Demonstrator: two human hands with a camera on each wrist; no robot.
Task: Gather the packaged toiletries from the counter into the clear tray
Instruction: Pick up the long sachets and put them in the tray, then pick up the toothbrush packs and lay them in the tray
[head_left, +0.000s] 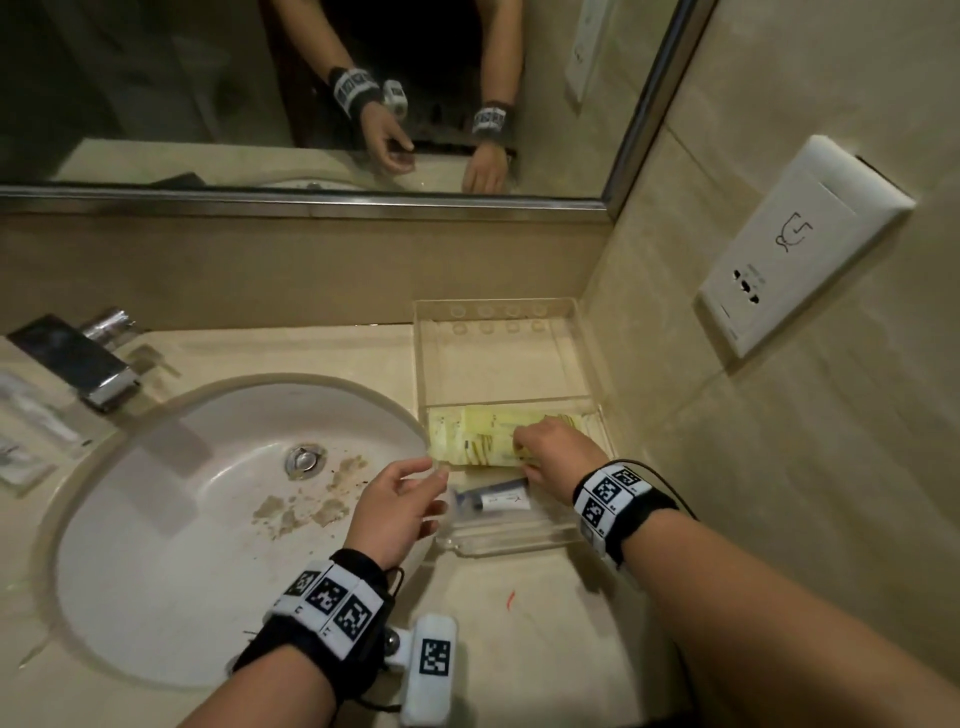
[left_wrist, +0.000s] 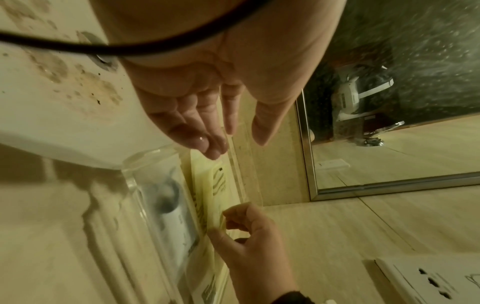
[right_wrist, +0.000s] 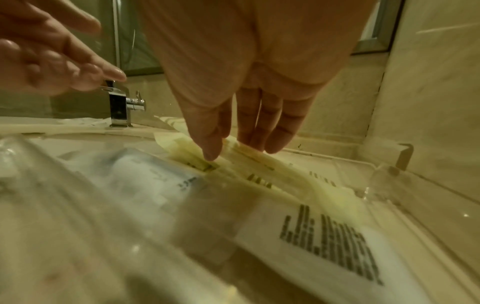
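The clear tray (head_left: 587, 364) stands on the counter right of the sink, against the wall. Yellow packets (head_left: 478, 436) lie in its middle compartment, and a clear toothbrush packet (head_left: 498, 501) lies in the near one. My right hand (head_left: 524, 452) is down in the middle compartment and pinches the yellow packets (right_wrist: 259, 176) between thumb and fingers. The left wrist view shows that right hand (left_wrist: 223, 222) curled on a packet's edge. My left hand (head_left: 434, 488) hovers with fingers relaxed at the tray's left rim (left_wrist: 150, 156) and holds nothing.
The stained white sink (head_left: 208, 519) fills the left, with a chrome faucet (head_left: 93, 364) behind it. More clear packets (head_left: 31, 415) lie at the counter's far left. A wall socket (head_left: 795, 244) is on the right wall, and the mirror (head_left: 311, 104) hangs behind.
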